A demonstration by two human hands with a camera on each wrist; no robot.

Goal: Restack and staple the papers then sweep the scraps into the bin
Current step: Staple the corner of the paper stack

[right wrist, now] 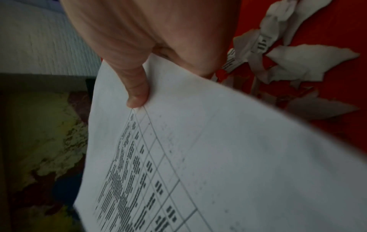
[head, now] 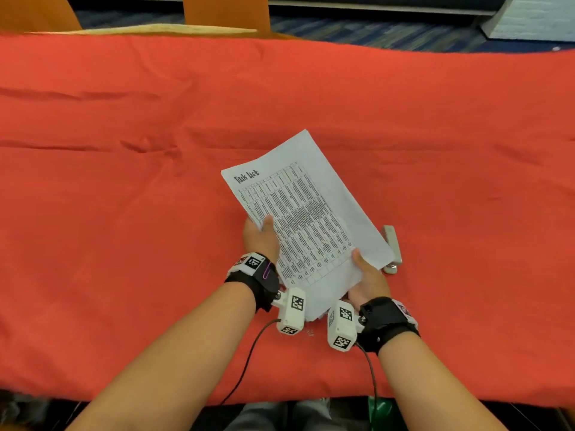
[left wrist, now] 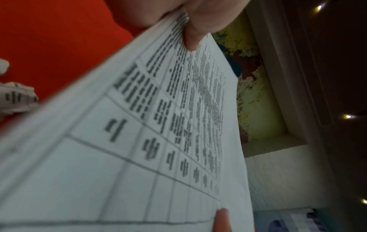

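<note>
You hold the stack of papers (head: 306,219) in both hands, lifted and tilted above the red tablecloth (head: 124,181), near the table's front edge. Your left hand (head: 260,236) grips the stack's left long edge, thumb (left wrist: 193,33) lying on top of the printed table and the other fingers tucked underneath, so you are pinching the sheets between them. Your right hand (head: 368,279) grips the near right corner the same way, thumb (right wrist: 137,87) pressed on the top sheet and the fingers hidden below the paper. The top sheet shows a headed grid of small print; the far corner points away from you.

The stapler (head: 392,248) lies on the cloth just beside the stack's right edge, partly covered by it. Torn paper scraps (right wrist: 294,51) lie scattered on the cloth under and beside the stack, close to your right hand. A bin cannot be made out.
</note>
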